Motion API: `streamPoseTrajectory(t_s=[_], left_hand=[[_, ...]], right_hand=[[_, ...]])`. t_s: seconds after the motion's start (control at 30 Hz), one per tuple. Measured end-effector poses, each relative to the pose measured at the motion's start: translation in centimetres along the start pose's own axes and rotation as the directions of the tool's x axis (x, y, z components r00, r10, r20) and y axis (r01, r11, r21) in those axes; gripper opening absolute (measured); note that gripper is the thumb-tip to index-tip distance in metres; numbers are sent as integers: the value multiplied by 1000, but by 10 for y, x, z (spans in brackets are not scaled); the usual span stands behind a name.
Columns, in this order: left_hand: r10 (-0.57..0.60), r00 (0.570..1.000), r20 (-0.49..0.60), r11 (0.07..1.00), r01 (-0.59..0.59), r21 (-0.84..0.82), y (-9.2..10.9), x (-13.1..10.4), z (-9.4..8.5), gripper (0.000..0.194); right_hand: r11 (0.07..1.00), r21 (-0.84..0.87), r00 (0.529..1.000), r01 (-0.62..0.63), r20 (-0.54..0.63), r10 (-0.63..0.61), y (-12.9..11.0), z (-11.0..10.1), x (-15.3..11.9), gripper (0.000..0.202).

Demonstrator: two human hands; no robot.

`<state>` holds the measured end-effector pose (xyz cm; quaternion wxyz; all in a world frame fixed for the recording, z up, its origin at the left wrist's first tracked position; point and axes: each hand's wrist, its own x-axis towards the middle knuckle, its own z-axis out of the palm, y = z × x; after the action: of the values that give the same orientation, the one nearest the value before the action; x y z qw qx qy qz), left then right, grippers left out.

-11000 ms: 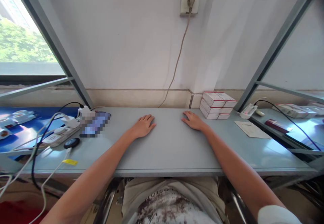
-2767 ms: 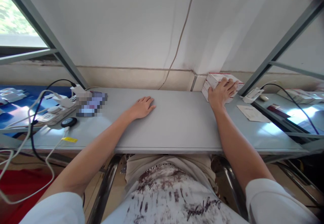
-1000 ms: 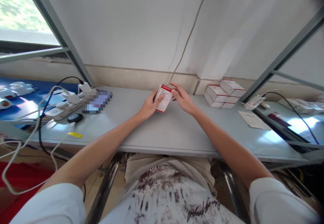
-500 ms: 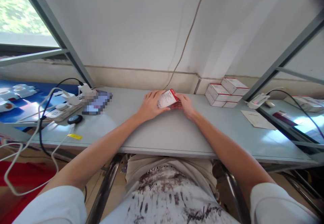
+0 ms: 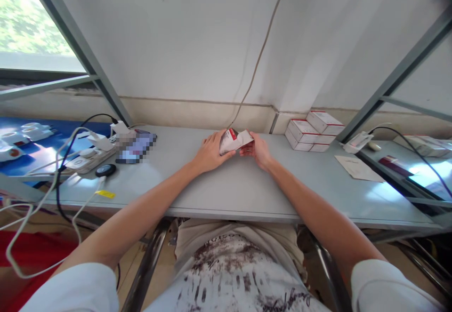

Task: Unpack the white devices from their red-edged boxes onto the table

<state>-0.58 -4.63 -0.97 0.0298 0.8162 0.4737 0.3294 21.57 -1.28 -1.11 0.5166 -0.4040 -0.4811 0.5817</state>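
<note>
Over the middle of the grey table [image 5: 226, 185], my left hand [image 5: 209, 154] is wrapped round a small white and red carton [image 5: 227, 145], thumb along its near side. The carton tilts, and its end facing right stands open with a white flap [image 5: 245, 138] folded out. At that flap are the fingers of my right hand [image 5: 260, 152], pinching its outer edge. What lies inside the carton cannot be seen.
Several white and red boxes [image 5: 305, 131] are stacked at the back right, near a paper sheet [image 5: 358, 168] and a white plug [image 5: 357, 141]. On the left lie a phone [image 5: 137, 147], a power strip [image 5: 83, 161], a black round puck [image 5: 105, 170] and loose cables.
The carton's right end has come open, with its flap now pulled out by my right hand. My left hand still grips the carton, which has turned slightly.
</note>
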Motion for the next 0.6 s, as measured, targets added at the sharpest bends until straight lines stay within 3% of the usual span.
streamPoseTrajectory(t_s=[0.1, 0.23, 0.43, 0.6], left_hand=[[5, 1000, -10, 996, -6, -88, -6, 2, 2, 81], [-9, 1000, -5, 991, 8, -130, -9, 3, 4, 78], [-15, 1000, -11, 990, 14, -138, -9, 2, 1, 75], [-20, 1000, -1, 989, 20, -145, -10, 2, 0, 76]], right_hand=[[1000, -1, 1000, 0, 17, 0, -1, -1, 0, 42], [998, -53, 998, 26, -52, -29, 1, -5, 4, 29], [943, -309, 968, 123, -173, -183, 9, -17, 15, 27], [814, -514, 933, 270, -70, -353, 14, -20, 16, 24]])
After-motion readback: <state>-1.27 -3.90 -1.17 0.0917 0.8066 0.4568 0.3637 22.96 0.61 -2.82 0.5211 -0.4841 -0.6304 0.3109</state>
